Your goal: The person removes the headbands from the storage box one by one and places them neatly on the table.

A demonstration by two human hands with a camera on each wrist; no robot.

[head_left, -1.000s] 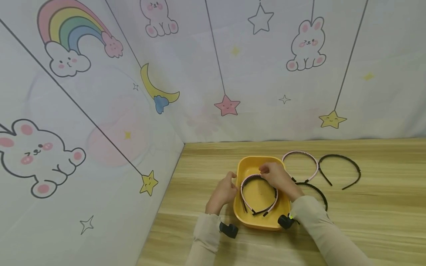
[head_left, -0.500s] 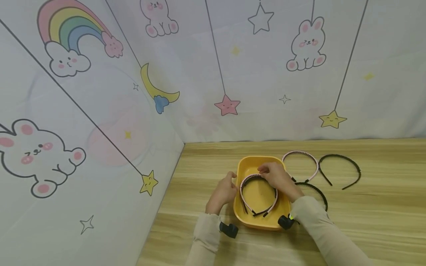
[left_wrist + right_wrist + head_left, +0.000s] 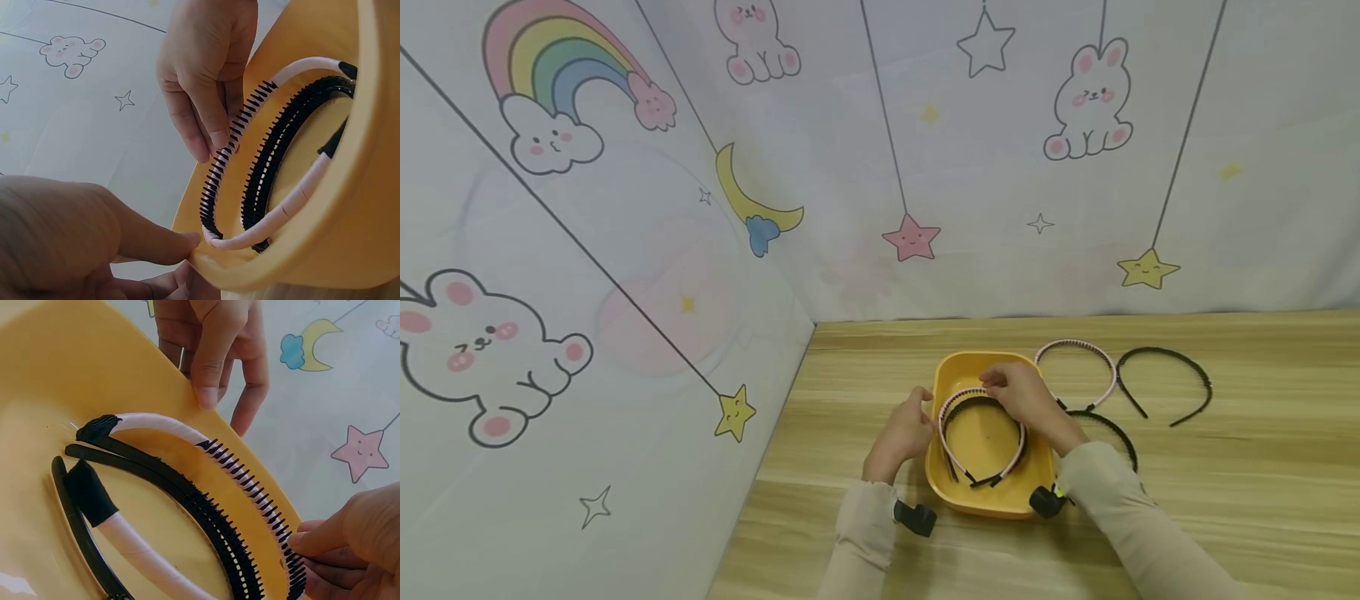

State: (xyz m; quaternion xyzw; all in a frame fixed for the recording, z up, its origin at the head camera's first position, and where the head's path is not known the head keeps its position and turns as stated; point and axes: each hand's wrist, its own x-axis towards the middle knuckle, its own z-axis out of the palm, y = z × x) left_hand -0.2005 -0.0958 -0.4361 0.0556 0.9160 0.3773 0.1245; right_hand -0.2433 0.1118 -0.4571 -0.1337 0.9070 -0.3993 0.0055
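My left hand (image 3: 906,429) grips the left rim of a yellow plastic basin (image 3: 970,360), its thumb on the inside and its fingers outside. Over the basin's far side, my right hand (image 3: 1024,398) pinches the toothed top of a pink headband (image 3: 301,195) between thumb and fingers. The pink band is tilted inside the basin, its black-tipped ends toward the near side. Below it lie black toothed headbands (image 3: 215,528), nested close together on the basin floor. The right fingers partly cover the top of the pink band in the head view.
Right of the basin, another pink headband (image 3: 1115,377) and a black headband (image 3: 1183,360) lie on the wooden table (image 3: 1247,500). A further black headband (image 3: 1124,437) is partly hidden by the right sleeve. Printed cloth walls (image 3: 1000,283) stand behind and at the left.
The pink headband has shifted slightly toward the far side of the basin, moving apart from the black ones at its top. My right hand has moved slightly with it; the left hand holds its place.
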